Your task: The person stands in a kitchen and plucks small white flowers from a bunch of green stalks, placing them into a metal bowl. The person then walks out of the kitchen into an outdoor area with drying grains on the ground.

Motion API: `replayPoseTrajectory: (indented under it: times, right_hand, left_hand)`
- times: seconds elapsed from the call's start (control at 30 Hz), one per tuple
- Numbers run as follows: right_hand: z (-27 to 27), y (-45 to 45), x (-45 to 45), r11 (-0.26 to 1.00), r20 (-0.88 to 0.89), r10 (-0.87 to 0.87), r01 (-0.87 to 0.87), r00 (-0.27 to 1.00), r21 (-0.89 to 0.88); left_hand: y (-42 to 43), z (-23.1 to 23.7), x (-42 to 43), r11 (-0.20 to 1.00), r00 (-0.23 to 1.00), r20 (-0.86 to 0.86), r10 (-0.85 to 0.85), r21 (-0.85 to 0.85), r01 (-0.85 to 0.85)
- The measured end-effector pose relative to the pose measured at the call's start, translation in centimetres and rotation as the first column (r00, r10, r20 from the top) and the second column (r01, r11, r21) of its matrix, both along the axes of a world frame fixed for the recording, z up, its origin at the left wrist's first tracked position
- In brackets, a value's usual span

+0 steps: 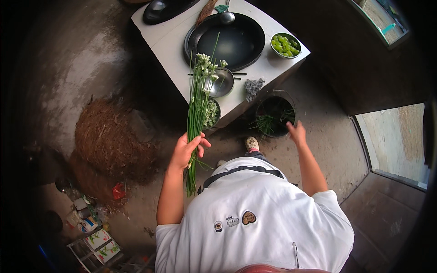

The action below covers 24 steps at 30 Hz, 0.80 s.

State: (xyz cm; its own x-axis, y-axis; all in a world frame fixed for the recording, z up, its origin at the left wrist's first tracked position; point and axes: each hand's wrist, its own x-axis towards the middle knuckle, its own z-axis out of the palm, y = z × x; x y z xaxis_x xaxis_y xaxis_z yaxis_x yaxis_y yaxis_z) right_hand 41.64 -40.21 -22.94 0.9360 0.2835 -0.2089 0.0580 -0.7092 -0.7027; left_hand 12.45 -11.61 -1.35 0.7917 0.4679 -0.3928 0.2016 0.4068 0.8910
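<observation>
My left hand [187,150] is closed around a bunch of green chive stems with white flower heads [196,112], which rises over the corner of the white counter. Under and beside the flowers are an empty steel bowl [221,83] and a bowl of picked white flower heads [212,114]. At the right, my right hand [297,132] hovers by the rim of a dark bucket [277,117] with green stem scraps in it. Its fingers look apart, with nothing seen between them.
On the white counter [164,44] are a large black wok [228,41] with a ladle [227,17], a bowl of green grapes [286,45] and a grey scouring pad [253,89]. A brown heap of dry plant matter [106,140] lies on the floor at left.
</observation>
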Motion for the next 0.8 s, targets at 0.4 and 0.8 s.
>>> replayPoseTrajectory:
  times: [0.4,0.8]
  right_hand:
    - [22.3,18.1,-10.8,0.542,-0.387,0.686,-0.079,0.617,0.836]
    - [24.3,15.6,-11.3,0.453,-0.257,0.492,0.007,0.832,0.892]
  left_hand:
    - [-0.9,0.8,-1.1,0.999,0.999,-0.021,-0.05,-0.02,0.05]
    - [-0.2,-0.1,-2.5,0.994,0.996,-0.001,0.084,-0.076,-0.084]
